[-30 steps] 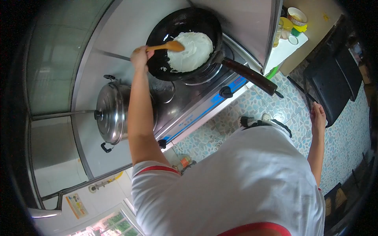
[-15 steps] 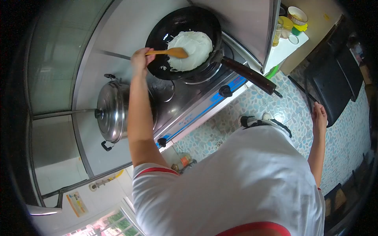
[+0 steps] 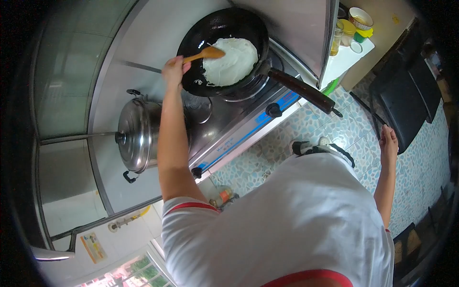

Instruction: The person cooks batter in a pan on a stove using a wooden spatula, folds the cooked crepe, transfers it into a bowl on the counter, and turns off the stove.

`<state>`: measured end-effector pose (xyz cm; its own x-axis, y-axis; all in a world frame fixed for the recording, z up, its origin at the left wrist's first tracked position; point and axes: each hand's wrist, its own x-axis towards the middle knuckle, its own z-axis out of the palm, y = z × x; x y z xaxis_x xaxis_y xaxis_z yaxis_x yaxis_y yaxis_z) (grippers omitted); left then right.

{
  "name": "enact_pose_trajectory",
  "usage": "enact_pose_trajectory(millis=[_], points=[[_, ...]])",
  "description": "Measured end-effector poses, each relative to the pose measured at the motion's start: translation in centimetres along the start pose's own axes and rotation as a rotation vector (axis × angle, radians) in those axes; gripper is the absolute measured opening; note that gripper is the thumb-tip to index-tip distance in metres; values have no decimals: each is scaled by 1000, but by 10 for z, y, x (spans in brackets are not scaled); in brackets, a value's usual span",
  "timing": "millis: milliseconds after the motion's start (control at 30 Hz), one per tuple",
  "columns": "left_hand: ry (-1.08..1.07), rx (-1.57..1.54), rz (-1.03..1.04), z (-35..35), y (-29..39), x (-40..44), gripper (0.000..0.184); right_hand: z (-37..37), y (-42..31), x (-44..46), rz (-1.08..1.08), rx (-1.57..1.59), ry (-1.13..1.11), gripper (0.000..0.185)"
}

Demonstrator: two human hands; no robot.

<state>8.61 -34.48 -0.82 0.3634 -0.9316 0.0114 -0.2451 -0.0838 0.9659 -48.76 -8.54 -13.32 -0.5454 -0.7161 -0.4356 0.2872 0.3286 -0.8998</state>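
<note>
My left hand (image 3: 173, 71) is closed round the handle of a wooden spatula (image 3: 213, 52). The spatula's blade lies over the upper left part of a round white pancake (image 3: 232, 67) in a black wok (image 3: 193, 36); whether it touches is hard to tell. The wok sits on the gas stove (image 3: 215, 129), its dark wooden handle pointing down to the right. Away from the stove, on the right, my right hand (image 3: 388, 139) has its fingers curled by a black chair (image 3: 399, 112). A thin dark rod (image 3: 367, 108) runs up to those fingers; what they grip is unclear.
A lidded steel pot (image 3: 138, 136) stands left of the wok, close to my left forearm. Jars and a bowl (image 3: 361, 18) crowd a white shelf (image 3: 346, 57) behind a metal panel. A bottle (image 3: 222, 195) is on the floor below the stove.
The spatula has moved up and a little left over the pancake, its blade now angled upward. My left hand shifted slightly left. My right hand stays almost where it was.
</note>
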Motion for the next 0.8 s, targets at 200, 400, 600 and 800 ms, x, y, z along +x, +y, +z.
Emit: enact_pose_trajectory(millis=[200, 400, 600, 800], points=[[24, 92, 53, -17, 43, -24, 19, -19, 12, 4, 9, -15, -10, 15], [-165, 30, 155, 34, 21, -30, 25, 14, -7, 8, -48, -73, -144, 15], [-306, 778, 175, -8, 39, -81, 21, 7, -4, -3, -46, -94, -70, 15], [-232, 1094, 321, -43, 71, -91, 25, 6, 0, 8, -40, -56, -141, 14]])
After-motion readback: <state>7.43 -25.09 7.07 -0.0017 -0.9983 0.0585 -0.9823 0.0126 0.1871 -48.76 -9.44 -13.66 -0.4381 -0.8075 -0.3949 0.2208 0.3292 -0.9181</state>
